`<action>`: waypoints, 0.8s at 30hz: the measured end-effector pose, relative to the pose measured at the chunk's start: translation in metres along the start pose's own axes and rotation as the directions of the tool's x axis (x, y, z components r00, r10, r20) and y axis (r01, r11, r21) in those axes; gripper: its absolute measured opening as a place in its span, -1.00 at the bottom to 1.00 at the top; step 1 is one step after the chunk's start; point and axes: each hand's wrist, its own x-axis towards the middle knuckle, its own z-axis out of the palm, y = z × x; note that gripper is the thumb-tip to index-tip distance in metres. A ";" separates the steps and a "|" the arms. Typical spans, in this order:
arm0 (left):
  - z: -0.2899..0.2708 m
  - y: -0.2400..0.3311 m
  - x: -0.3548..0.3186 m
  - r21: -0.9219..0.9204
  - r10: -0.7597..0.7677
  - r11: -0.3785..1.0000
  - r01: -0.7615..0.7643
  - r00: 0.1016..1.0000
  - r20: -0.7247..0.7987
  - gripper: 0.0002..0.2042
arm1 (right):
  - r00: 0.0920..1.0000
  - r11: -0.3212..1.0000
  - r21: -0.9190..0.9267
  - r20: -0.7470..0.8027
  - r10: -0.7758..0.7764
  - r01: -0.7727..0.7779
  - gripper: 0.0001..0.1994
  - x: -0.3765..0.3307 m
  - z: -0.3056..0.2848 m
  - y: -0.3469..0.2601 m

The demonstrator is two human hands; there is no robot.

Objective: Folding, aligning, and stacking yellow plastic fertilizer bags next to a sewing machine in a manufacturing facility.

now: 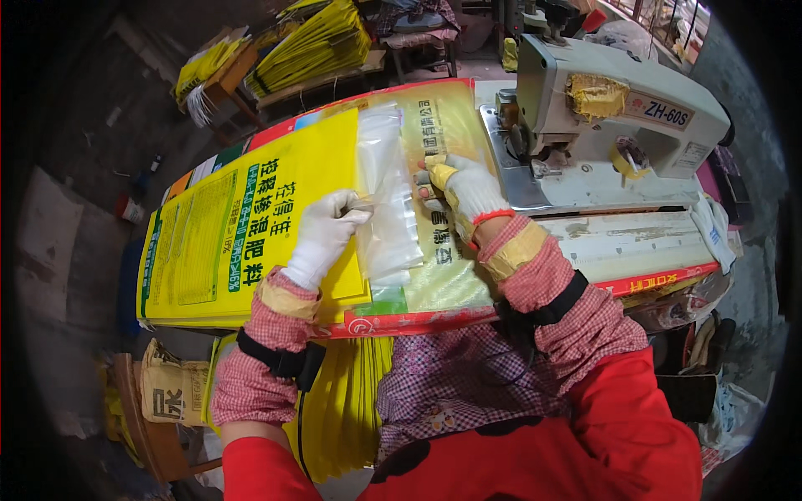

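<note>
A stack of flat yellow woven bags (317,150) with green and black print lies on the table, its open end toward the right. Clear plastic liners (388,184) stick out of that end in crinkled layers. My left hand (327,230), in a white glove, is closed with its fingertips pinching the liner's edge beside the top bag. Just right of the liners, my right hand (468,194) wears a white glove with yellow tape on the fingers. Its fingers are bent and a little apart, over the plastic-covered tabletop (455,280), with nothing visible in them.
A white industrial sewing machine (618,104) stands at the right, its metal plate (514,179) close to my right hand. Bundles of yellow bags (313,50) lie on stands at the back. More yellow bags (342,409) hang below the table's red front edge (418,321).
</note>
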 end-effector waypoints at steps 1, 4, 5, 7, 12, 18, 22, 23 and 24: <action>-0.003 -0.002 -0.002 -0.059 0.024 0.998 -0.026 0.999 -0.037 -0.85 | 0.997 0.998 -0.012 0.044 0.069 -0.069 -0.82 0.003 0.000 -0.002; -0.011 -0.002 -0.011 0.000 0.199 0.979 -0.202 0.964 -0.178 -0.94 | 0.956 0.969 -0.078 0.164 0.243 -0.233 -0.74 0.006 0.012 -0.004; -0.011 0.011 -0.015 0.200 0.351 0.926 -0.319 0.924 -0.153 -0.95 | 0.914 0.937 -0.136 0.217 0.344 -0.320 -0.69 0.006 0.015 -0.005; -0.004 0.023 -0.019 0.429 0.510 0.788 -0.442 0.859 -0.051 -0.93 | 0.923 0.924 -0.180 0.129 0.362 -0.337 -0.66 0.002 0.023 -0.005; 0.006 0.013 -0.022 0.415 0.544 0.695 -0.587 0.807 0.230 -0.89 | 0.925 0.818 -0.561 0.231 0.301 -0.126 -0.64 0.038 0.010 0.028; 0.005 0.022 -0.006 -0.204 -0.184 0.968 0.145 0.964 -0.191 -0.78 | 0.960 0.418 -0.906 0.172 0.222 0.066 -0.48 0.042 0.053 0.021; -0.002 -0.002 -0.002 -0.392 -0.240 0.900 0.190 0.968 -0.080 -0.85 | 0.979 0.380 -0.911 0.195 0.058 0.159 -0.36 0.041 0.067 0.022; -0.008 0.002 -0.003 -0.301 -0.245 0.932 0.201 0.962 -0.117 -0.83 | 0.972 0.328 -0.927 0.220 0.087 0.180 -0.37 0.038 0.065 0.019; -0.023 0.001 -0.004 -0.148 -0.103 0.986 0.070 0.968 -0.229 -0.81 | 0.964 0.275 -0.940 0.240 0.116 0.201 -0.38 0.036 0.059 0.017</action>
